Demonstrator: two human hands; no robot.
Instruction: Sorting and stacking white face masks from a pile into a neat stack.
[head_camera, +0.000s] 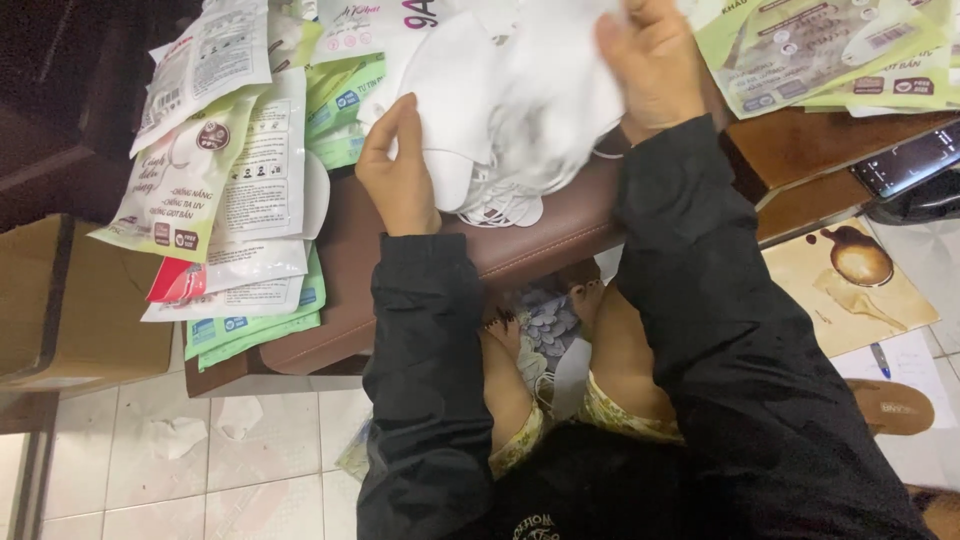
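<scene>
On the brown padded leather seat (420, 260) in the head view lies a loose heap of white face masks (510, 110), soft and matte, with rounded cup-like panels and thin white ear loops curling out at the lower edge near the seat's front. The masks overlap too much, and the top of the heap is too blurred, to count them.

The left hand (398, 170) rests at the heap's left edge, fingers curled and close together, thumb and forefinger pinching the rim of one white mask. The right hand (655, 65) lies on top of the heap at its right, fingers bent and pressed down into the white fabric; whether they grip a mask or only press on it cannot be told. Both arms wear black sleeves.

To the left of the heap, a fanned stack of flat glossy mask packets (235, 190) in white, pale green and red overhangs the seat; at least six show. A second pile of green-edged packets (830, 50) lies at upper right on a wooden surface.

One dark phone (905, 160) sits at the right edge. On the white tiled floor (200, 470) lie one brown sandal (895, 405), one blue pen (880, 360), and a cardboard box (70, 300) at left.
</scene>
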